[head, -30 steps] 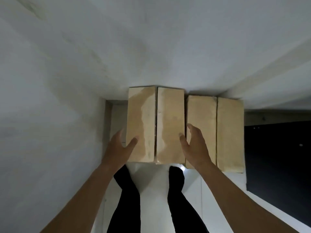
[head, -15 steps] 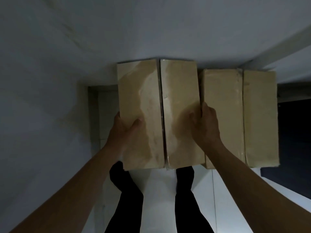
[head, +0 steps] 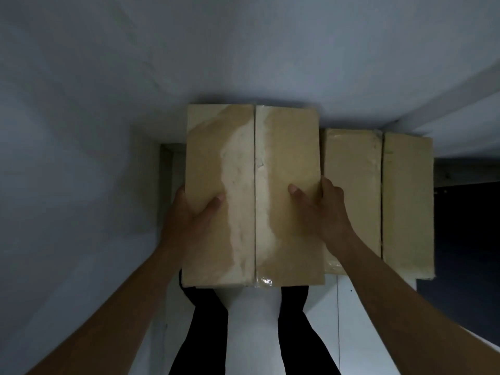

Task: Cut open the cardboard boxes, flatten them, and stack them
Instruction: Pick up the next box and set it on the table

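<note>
You're holding the box (head: 286, 147) dead centre, left grip (head: 189, 215) and right grip (head: 324, 212) each curled round a long side. Its long axis runs near-to-far, and the second box (head: 378, 198) sits just right.

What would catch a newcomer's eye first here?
The taped cardboard box fills the centre, gripped by the left hand on its left edge and the right hand on its right edge, thumbs on top. A second box sits just to its right, by the pale wall. Black trouser legs show below.
</note>
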